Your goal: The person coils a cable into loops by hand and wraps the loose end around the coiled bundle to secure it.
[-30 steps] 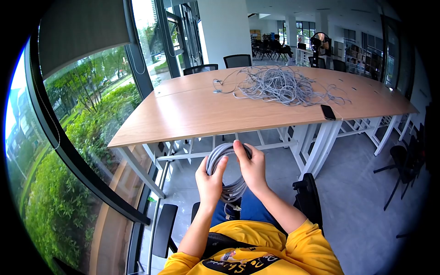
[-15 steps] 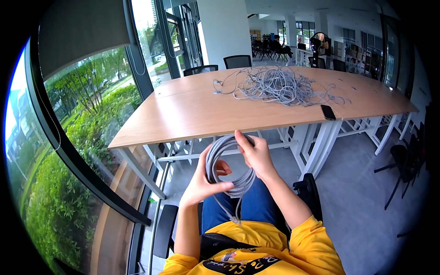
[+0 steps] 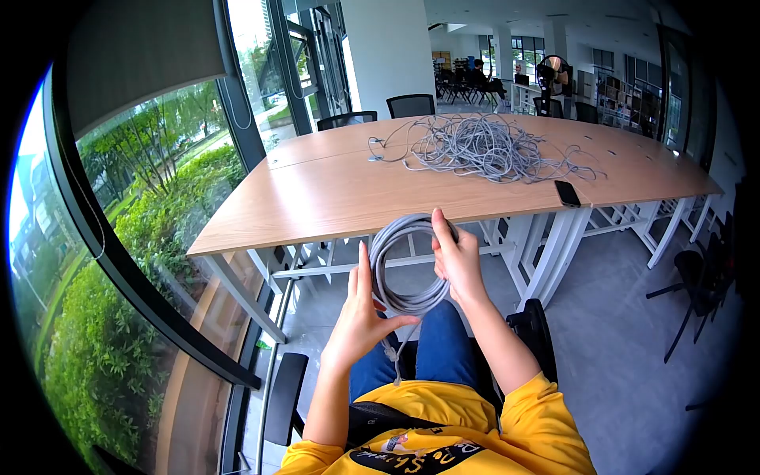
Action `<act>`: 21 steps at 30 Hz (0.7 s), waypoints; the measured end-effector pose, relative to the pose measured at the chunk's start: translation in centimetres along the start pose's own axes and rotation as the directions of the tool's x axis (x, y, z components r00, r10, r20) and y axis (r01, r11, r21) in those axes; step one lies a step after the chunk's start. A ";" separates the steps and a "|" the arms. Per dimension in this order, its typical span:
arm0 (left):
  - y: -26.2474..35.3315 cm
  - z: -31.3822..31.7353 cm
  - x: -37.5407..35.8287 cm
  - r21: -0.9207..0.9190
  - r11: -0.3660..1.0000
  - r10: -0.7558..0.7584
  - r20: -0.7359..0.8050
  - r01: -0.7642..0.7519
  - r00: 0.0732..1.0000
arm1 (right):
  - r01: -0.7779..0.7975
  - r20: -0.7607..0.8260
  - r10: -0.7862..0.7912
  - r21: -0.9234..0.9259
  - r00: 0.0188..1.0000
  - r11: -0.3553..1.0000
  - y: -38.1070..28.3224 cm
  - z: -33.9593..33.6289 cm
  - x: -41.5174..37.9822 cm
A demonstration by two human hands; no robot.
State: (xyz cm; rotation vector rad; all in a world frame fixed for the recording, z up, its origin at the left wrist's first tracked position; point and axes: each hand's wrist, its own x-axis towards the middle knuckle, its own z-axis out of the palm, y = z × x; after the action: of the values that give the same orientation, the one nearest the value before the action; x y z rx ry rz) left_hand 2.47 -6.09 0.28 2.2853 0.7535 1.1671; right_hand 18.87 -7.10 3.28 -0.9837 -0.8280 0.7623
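Note:
A grey cable wound into a round coil (image 3: 404,302) is held up in front of me, above my lap. My right hand (image 3: 457,265) is closed on the coil's right side, its thumb pointing up along the strands. At the lower left of the coil, my left hand (image 3: 360,317) has its fingers stretched upward and its thumb apart, close against the strands; whether a fingertip touches behind them is hard to see. A loose cable end with a plug (image 3: 391,352) hangs below the coil over my lap.
A wooden table (image 3: 317,198) stands ahead, bearing a tangled heap of grey cables (image 3: 483,150) and a black phone (image 3: 567,193) near its front edge. Chairs (image 3: 411,106) are behind it. Windows run along the left; a person (image 3: 481,79) sits far back.
The coil has risen slightly and moved right with my right hand. My left hand has loosened from its grip around the coil, fingers now straightened. The hanging plug has swung left.

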 end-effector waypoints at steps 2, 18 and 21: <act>-0.1 -0.1 0.0 -0.015 1.000 -0.023 0.018 0.023 1.000 | -0.022 0.017 0.022 0.004 1.000 1.000 -0.1 -0.2 0.0; -0.7 0.4 0.1 -0.259 0.966 -0.012 0.021 0.017 1.000 | -0.023 0.148 0.005 0.117 0.989 0.993 -1.4 -0.4 -0.4; -0.5 0.5 0.0 -0.398 0.915 -0.050 0.038 0.061 0.998 | -0.024 0.168 0.000 0.138 0.986 0.990 -1.4 -0.5 -0.4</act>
State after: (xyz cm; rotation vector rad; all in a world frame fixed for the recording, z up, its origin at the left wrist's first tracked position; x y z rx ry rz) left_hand 2.73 -5.80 -0.30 1.9229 0.5082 1.1417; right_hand 19.31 -8.13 4.27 -0.8079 -0.9014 0.9101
